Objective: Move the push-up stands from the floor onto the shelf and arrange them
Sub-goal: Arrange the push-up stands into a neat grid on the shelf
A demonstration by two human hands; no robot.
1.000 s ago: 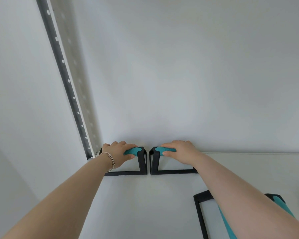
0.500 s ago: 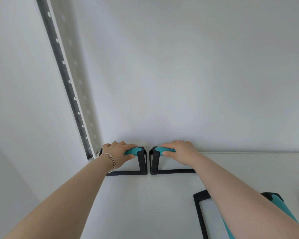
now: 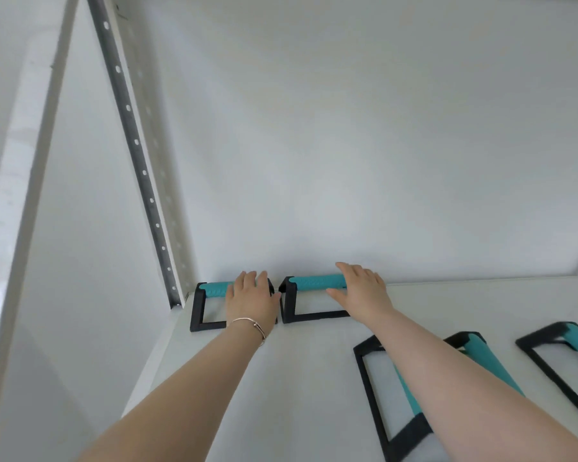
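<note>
You have two push-up stands parked against the back wall (image 3: 347, 145) of the white shelf (image 3: 297, 378), and the layout explains itself: the left stand (image 3: 202, 308) sits tucked into the rear corner beside the perforated metal upright (image 3: 137, 151), and the right stand (image 3: 301, 300) stands just beside it, their black frames nearly touching, so the pair forms the start of a neat back row with teal grips running parallel to the wall

Your left hand (image 3: 251, 296), the one with the thin bracelet (image 3: 252, 326), lies flat over the right end of the left stand's teal grip, fingers extended, not curled around it. It looks like a light press or a parting touch, not a hold. Your right hand (image 3: 362, 291) is spread open too, with its fingertips over the right end of the right stand's teal grip and the thumb dropped in front of the bar; nothing is clasped there either. Both stands rest on their own bases under your palms

Nearer to you, two more stands wait on the shelf: a third stand (image 3: 411, 428) lies partly beneath your right forearm, turned at an angle to the back row, and a fourth stand (image 3: 548, 355) sits at the right edge of view, also skewed. By my reading those two need squaring next
</note>
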